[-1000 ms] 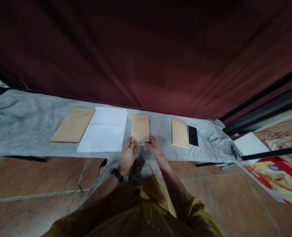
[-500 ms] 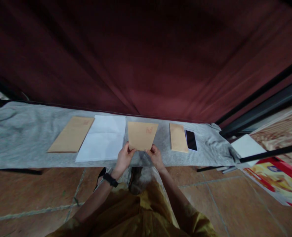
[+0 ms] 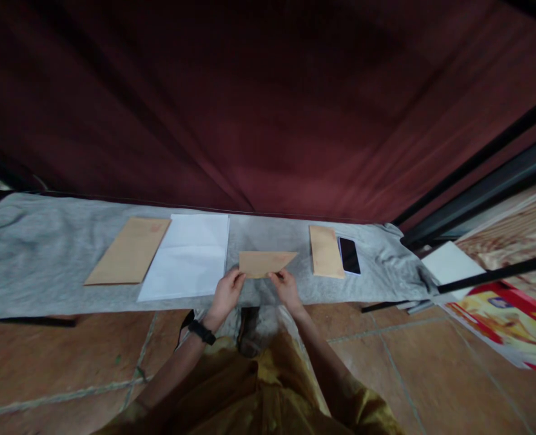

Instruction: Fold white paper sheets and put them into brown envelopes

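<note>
Between my two hands is a brown paper envelope [image 3: 264, 262], tilted so that its face looks shallow. My left hand [image 3: 228, 291], with a dark band on the wrist, pinches its near left corner. The near right corner is pinched between thumb and fingers of my right hand [image 3: 286, 288]. Left of my hands lies a stack of white paper sheets [image 3: 190, 254] with a faint crease across. Farther left rests a pile of larger brown envelopes [image 3: 129, 252]. To the right is another brown envelope or small stack of them [image 3: 326, 251].
A smartphone [image 3: 350, 256] lies beside the right-hand envelopes. Everything rests on a narrow table with a grey cloth [image 3: 45, 254]. A dark red curtain [image 3: 268, 121] hangs behind it. At the right stand black metal bars [image 3: 498, 275] and a red and yellow printed box [image 3: 512, 320].
The envelope in my hands has tipped from nearly upright, face showing, to a flatter angle, its far edge lower. Both hands keep their grip at about the same place.
</note>
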`<state>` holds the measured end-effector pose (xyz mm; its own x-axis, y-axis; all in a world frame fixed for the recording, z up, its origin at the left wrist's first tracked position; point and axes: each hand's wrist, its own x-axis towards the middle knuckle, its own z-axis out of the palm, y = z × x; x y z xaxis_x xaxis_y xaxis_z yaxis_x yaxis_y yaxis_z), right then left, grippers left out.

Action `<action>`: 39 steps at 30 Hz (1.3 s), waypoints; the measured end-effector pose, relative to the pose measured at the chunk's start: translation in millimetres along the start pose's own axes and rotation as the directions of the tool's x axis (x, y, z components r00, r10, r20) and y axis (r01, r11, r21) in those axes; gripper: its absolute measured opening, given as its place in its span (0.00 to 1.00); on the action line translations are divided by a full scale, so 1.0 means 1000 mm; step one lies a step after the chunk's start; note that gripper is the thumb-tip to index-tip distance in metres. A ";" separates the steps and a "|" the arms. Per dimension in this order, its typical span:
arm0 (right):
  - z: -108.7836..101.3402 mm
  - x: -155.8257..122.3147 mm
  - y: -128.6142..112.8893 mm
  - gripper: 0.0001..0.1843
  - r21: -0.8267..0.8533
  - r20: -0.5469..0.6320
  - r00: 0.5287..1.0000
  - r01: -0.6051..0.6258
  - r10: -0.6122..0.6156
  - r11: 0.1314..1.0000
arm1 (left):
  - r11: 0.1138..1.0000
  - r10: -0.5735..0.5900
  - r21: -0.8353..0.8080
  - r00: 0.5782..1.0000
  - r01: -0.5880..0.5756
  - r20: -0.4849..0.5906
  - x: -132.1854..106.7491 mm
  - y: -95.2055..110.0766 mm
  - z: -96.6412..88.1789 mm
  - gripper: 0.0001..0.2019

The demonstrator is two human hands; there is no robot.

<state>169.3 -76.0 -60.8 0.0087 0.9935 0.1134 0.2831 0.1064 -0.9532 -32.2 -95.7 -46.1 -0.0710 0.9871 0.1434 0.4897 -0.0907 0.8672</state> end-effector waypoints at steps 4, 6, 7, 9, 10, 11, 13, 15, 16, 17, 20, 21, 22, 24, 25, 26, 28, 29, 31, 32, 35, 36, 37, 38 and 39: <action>-0.001 -0.002 -0.002 0.11 -0.063 -0.028 0.999 -0.037 0.035 0.997 | 0.999 -0.010 0.053 1.000 0.010 -0.015 0.000 -0.002 0.002 0.11; -0.001 -0.003 -0.003 0.10 -0.016 -0.044 0.998 -0.036 0.035 0.999 | 0.998 -0.002 0.055 1.000 0.003 -0.008 0.000 -0.004 0.002 0.10; -0.002 -0.003 -0.003 0.11 0.024 -0.044 0.999 -0.029 0.030 0.999 | 0.999 -0.003 0.051 1.000 0.003 -0.002 0.000 -0.005 0.002 0.09; -0.003 -0.004 -0.003 0.12 0.066 -0.026 0.999 -0.023 0.025 0.998 | 0.999 -0.011 0.046 1.000 0.011 0.000 0.002 -0.006 0.002 0.08; -0.003 -0.004 -0.003 0.11 0.055 -0.017 1.000 -0.025 0.026 0.998 | 0.999 -0.016 0.046 1.000 0.016 -0.004 0.003 -0.006 0.002 0.07; -0.004 -0.003 -0.003 0.11 0.030 -0.012 0.999 -0.030 0.031 0.999 | 0.999 -0.021 0.047 1.000 0.021 -0.009 0.004 -0.005 0.002 0.06; -0.005 -0.003 -0.003 0.11 -0.013 -0.011 0.999 -0.042 0.042 0.999 | 0.999 -0.028 0.047 1.000 0.028 -0.009 0.005 -0.002 0.001 0.06; -0.005 -0.002 -0.004 0.13 0.001 -0.017 0.999 -0.048 0.048 0.999 | 0.999 -0.029 0.041 1.000 0.029 0.004 0.005 0.002 -0.001 0.07; -0.005 -0.002 -0.004 0.13 0.025 -0.015 0.999 -0.049 0.050 0.998 | 0.999 -0.030 0.029 0.999 0.029 0.014 0.005 0.004 -0.001 0.07; -0.006 -0.001 -0.004 0.14 0.051 -0.013 0.999 -0.051 0.052 0.997 | 0.999 -0.033 0.007 0.999 0.033 0.024 0.004 0.007 -0.002 0.07; -0.006 -0.002 -0.005 0.13 0.113 -0.004 0.998 -0.056 0.057 0.992 | 0.984 -0.101 -0.139 0.993 0.109 0.063 0.002 0.014 -0.002 0.07; -0.007 -0.003 -0.005 0.13 0.132 0.001 0.998 -0.056 0.056 0.990 | 0.966 -0.145 -0.204 0.985 0.160 0.089 0.002 0.016 -0.001 0.08; -0.007 -0.005 -0.006 0.14 0.153 0.008 0.999 -0.054 0.053 0.987 | 0.939 -0.193 -0.265 0.974 0.219 0.119 0.001 0.018 -0.001 0.08; -0.008 -0.008 -0.009 0.16 0.195 0.030 0.999 -0.048 0.043 0.980 | 0.865 -0.287 -0.370 0.939 0.339 0.190 0.001 0.021 -0.001 0.11; -0.010 -0.011 -0.011 0.17 0.216 0.051 0.998 -0.046 0.036 0.975 | 0.829 -0.320 -0.405 0.922 0.385 0.220 0.001 0.021 -0.001 0.12; -0.011 -0.013 -0.013 0.20 0.232 0.078 0.997 -0.045 0.028 0.972 | 0.800 -0.344 -0.430 0.907 0.418 0.241 0.002 0.022 -0.001 0.14; -0.013 -0.016 -0.017 0.25 0.252 0.138 0.990 -0.035 0.000 0.967 | 0.766 -0.372 -0.453 0.889 0.457 0.267 0.002 0.023 -0.002 0.14; -0.014 -0.017 -0.018 0.28 0.257 0.161 0.987 -0.025 -0.017 0.966 | 0.758 -0.378 -0.456 0.884 0.466 0.275 0.002 0.023 -0.002 0.15; -0.015 -0.017 -0.018 0.30 0.260 0.179 0.983 -0.006 -0.042 0.966 | 0.748 -0.389 -0.457 0.876 0.481 0.286 0.002 0.023 -0.002 0.16; -0.015 -0.016 -0.017 0.30 0.258 0.170 0.985 -0.004 -0.041 0.966 | 0.741 -0.395 -0.459 0.871 0.490 0.293 0.002 0.024 -0.002 0.17; -0.012 -0.014 -0.011 0.26 0.257 0.116 0.993 -0.029 -0.001 0.966 | 0.723 -0.409 -0.464 0.859 0.511 0.309 0.002 0.025 -0.001 0.20; -0.010 -0.014 -0.009 0.26 0.259 0.099 0.995 -0.038 0.012 0.965 | 0.719 -0.410 -0.466 0.856 0.515 0.314 0.001 0.025 -0.001 0.21; -0.009 -0.013 -0.007 0.25 0.264 0.087 0.996 -0.044 0.021 0.964 | 0.719 -0.405 -0.466 0.856 0.515 0.322 0.001 0.026 -0.001 0.22; -0.007 -0.013 -0.005 0.26 0.266 0.083 0.996 -0.049 0.027 0.963 | 0.723 -0.394 -0.465 0.858 0.511 0.330 0.001 0.026 -0.001 0.22; -0.006 -0.013 -0.004 0.26 0.260 0.083 0.996 -0.053 0.033 0.964 | 0.732 -0.380 -0.461 0.862 0.502 0.334 0.000 0.026 0.000 0.22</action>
<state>173.7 -89.6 -56.5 -0.0621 0.9964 0.0584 0.0232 0.0599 -0.9979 -19.6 -97.7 -23.4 0.0428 0.9298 -0.3656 -0.0782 0.3679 0.9266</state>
